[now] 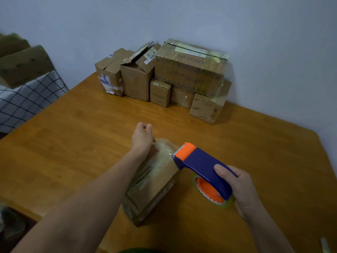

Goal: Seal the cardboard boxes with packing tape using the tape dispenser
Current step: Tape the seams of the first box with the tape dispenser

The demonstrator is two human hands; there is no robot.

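A small brown cardboard box (155, 185) is lying near the front of the orange-brown wooden surface (82, 136), its top glossy with clear tape. The left hand (142, 138) is resting its wrist on the far end of this box, with the fingers (145, 126) curled in beyond the edge. Whether they are pinching a loose end of clear tape I cannot tell.

The right hand (242, 189) is wrapping round the handle of a blue and orange plastic tape dispenser (204, 164), thumb on top. The dispenser's orange head is sitting at the box's far right top edge. The roll of clear packing tape (209, 192) is hanging below the handle, just beside the box's right wall.

The box is looking light and rather soft at the corners, so it is probably needing a steady palm on the lid while the tape is being drawn. The tape itself is thin, sticky and likely to crease. The dispenser is stiff and best held by its handle, away from the toothed cutter.

A stack of brown cardboard boxes (182, 75) is waiting at the far edge against the wall, some with flaps open.
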